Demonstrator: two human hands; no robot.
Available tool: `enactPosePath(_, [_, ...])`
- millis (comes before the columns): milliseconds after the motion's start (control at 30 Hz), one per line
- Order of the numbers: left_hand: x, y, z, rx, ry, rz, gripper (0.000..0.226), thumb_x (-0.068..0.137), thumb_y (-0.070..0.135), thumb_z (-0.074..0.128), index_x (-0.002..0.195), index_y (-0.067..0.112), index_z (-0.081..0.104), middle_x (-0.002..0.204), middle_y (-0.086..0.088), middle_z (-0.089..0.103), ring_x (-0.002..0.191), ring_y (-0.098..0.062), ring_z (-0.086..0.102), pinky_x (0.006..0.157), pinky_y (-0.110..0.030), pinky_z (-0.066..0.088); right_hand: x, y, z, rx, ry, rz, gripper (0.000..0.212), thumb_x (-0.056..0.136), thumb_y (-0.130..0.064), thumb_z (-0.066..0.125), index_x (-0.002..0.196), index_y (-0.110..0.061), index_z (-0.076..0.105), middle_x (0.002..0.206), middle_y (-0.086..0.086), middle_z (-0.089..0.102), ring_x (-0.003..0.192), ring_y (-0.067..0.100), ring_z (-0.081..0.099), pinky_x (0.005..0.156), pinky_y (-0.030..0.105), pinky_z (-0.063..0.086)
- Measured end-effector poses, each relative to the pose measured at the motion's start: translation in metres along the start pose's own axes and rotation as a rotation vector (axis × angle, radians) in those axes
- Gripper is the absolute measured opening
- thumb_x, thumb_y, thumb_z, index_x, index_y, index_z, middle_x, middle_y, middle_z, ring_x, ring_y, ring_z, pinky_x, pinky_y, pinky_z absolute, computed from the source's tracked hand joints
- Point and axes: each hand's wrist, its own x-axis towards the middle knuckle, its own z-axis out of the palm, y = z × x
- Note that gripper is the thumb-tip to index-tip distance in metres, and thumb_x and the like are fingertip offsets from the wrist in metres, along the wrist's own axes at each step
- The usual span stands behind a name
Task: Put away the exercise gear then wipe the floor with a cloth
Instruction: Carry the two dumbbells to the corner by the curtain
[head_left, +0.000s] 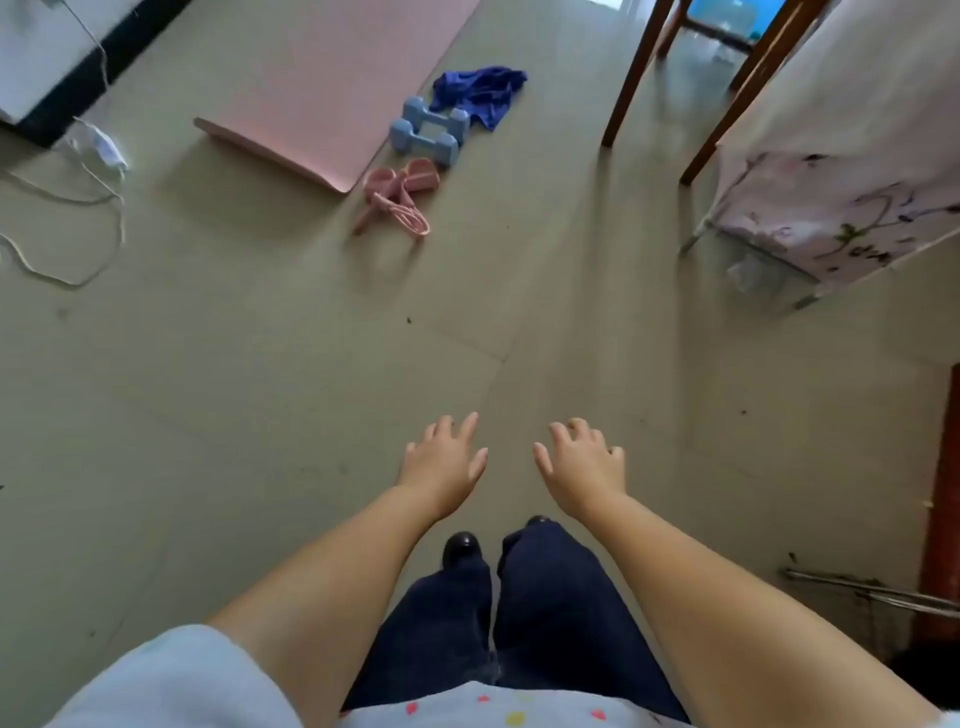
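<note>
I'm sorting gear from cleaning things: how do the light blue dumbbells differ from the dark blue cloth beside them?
The two light blue dumbbells are pale, rigid and blocky with thick ends and narrow grips; the dark blue cloth is a deeper blue, soft and crumpled in a heap. The dumbbells lie side by side nearer the pink exercise mat; the cloth lies beyond them, toward the wooden chair legs. Both rest on the floor, untouched by either hand.

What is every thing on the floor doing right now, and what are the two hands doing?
Mat: unrolled, flat on floor.
Dumbbells: lying side by side beside mat.
Pink stretch band: lying loose on floor.
Blue cloth: crumpled on floor.
Left hand: open, empty.
Right hand: open, empty.
</note>
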Motion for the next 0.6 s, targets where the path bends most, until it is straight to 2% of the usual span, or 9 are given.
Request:
enactPosePath(267, [0.092, 0.027, -0.063, 0.061, -0.002, 0.005, 0.057, 0.099, 0.044, 0.031, 0.149, 0.020, 0.018, 0.143, -0.011, 0.037, 0.131, -0.028, 0.036, 0.102, -0.042, 0.036, 0.093, 0.017, -0.066, -0.007, 0.032, -0.015, 0.047, 0.099, -0.048, 0.025, 0.136, -0.023, 0.040, 0.141, 0.004, 0.039, 0.126, 0.024, 0.040, 0.099, 0.042, 0.032])
enactPosePath(600, [0.261, 0.118, -0.214, 0.000, 0.076, -0.050, 0.056, 0.099, 0.043, 0.031, 0.148, 0.019, 0.021, 0.142, -0.010, 0.040, 0.130, -0.028, 0.038, 0.106, -0.042, 0.031, 0.266, 0.062, -0.256, -0.104, 0.085, -0.094, 0.051, 0.099, -0.049, 0.025, 0.143, -0.023, 0.032, 0.148, 0.005, 0.033, 0.132, 0.025, 0.036, 0.106, 0.043, 0.028])
